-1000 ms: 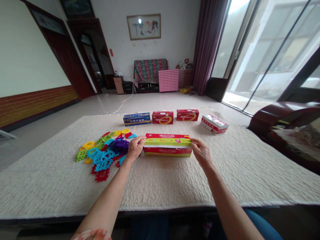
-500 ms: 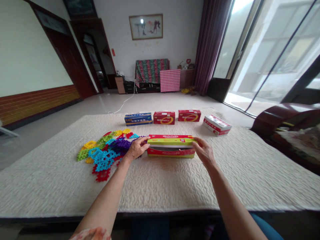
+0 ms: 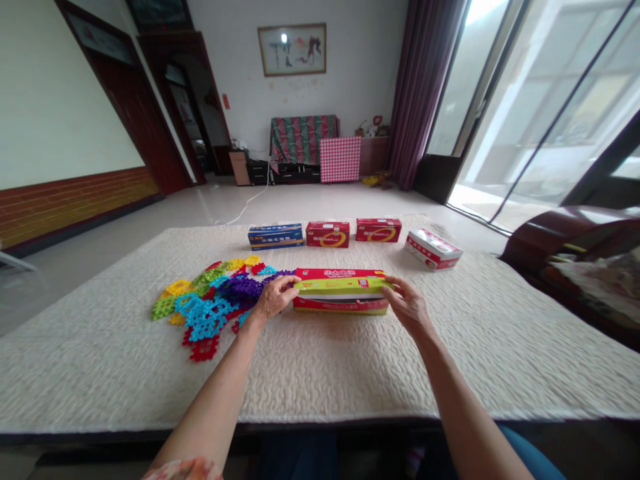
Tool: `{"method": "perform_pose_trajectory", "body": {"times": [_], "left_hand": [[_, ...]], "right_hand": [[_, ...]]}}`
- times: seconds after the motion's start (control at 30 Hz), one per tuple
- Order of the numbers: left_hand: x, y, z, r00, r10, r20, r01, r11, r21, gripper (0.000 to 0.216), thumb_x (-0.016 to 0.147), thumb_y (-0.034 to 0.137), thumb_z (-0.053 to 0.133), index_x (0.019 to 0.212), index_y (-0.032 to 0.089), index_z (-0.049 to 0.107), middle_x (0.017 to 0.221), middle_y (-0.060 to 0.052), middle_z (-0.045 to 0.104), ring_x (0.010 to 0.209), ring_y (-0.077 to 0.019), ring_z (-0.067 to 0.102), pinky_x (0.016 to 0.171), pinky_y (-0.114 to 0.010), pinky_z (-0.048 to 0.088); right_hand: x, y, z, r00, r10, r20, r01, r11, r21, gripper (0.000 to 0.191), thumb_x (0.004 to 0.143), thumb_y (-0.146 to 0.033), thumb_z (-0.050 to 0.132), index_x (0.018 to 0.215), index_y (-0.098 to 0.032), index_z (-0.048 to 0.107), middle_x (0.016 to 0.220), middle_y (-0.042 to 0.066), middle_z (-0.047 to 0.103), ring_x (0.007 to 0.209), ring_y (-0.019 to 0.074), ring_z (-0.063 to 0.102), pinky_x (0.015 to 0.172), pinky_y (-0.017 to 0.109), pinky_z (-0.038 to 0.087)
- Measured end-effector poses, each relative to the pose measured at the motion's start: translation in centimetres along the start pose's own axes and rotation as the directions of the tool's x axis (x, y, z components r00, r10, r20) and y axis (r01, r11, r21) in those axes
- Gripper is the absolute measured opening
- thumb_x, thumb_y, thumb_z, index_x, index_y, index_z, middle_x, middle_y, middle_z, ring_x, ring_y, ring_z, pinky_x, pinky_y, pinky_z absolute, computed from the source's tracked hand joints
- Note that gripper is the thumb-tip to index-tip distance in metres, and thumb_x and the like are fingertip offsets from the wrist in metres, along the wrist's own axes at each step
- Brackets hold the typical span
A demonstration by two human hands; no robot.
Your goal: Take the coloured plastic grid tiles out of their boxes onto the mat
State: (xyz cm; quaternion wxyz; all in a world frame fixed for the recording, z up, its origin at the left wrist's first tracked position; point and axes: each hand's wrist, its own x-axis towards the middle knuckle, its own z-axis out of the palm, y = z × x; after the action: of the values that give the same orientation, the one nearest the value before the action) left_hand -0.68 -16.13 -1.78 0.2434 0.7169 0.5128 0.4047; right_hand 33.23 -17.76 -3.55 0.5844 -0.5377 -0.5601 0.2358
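Observation:
A long red and yellow box (image 3: 341,293) lies on the quilted table cover (image 3: 320,360) in front of me. My left hand (image 3: 273,299) pinches the left end of its yellow lid flap. My right hand (image 3: 409,305) grips the flap's right end. The flap stands lifted a little, and a dark gap shows under it. A heap of coloured plastic interlocking tiles (image 3: 215,303) lies just left of my left hand.
A blue box (image 3: 275,237), two red boxes (image 3: 327,234) (image 3: 378,229) and a tilted red and white box (image 3: 433,249) stand in a row at the table's far edge. A dark wooden chair (image 3: 575,240) is at the right. Glass sliding doors fill the right wall.
Both hands have shifted from the box's ends onto the yellow lid flap and raised it, opening a gap along the front. The box has barely moved.

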Motion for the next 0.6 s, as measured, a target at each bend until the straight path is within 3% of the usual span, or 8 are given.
{"method": "perform_pose_trajectory", "body": {"times": [0.47, 0.6], "left_hand": [[0.2, -2.3, 0.4, 1.0, -0.007, 0.023, 0.011, 0.99, -0.141, 0.038, 0.078, 0.037, 0.061, 0.111, 0.017, 0.067, 0.099, -0.007, 0.071, 0.088, -0.0194, 0.067, 0.079, -0.031, 0.053], [0.4, -2.7, 0.6, 1.0, -0.013, 0.008, 0.015, 0.984, -0.177, 0.038, 0.078, 0.037, 0.062, 0.11, 0.018, 0.068, 0.102, -0.007, 0.071, 0.09, -0.02, 0.067, 0.08, -0.032, 0.054]], "right_hand": [[-0.7, -0.4, 1.0, 0.979, -0.129, -0.159, 0.115, 0.989, -0.097, 0.034, 0.074, -0.051, 0.064, 0.089, -0.021, 0.068, 0.096, 0.007, 0.068, 0.075, 0.0178, 0.065, 0.064, 0.031, 0.055], [0.0, -0.2, 1.2, 0.977, -0.08, -0.199, 0.055, 0.991, -0.125, 0.04, 0.071, -0.052, 0.065, 0.093, -0.019, 0.067, 0.091, 0.008, 0.07, 0.071, 0.0192, 0.066, 0.06, 0.032, 0.054]]}}
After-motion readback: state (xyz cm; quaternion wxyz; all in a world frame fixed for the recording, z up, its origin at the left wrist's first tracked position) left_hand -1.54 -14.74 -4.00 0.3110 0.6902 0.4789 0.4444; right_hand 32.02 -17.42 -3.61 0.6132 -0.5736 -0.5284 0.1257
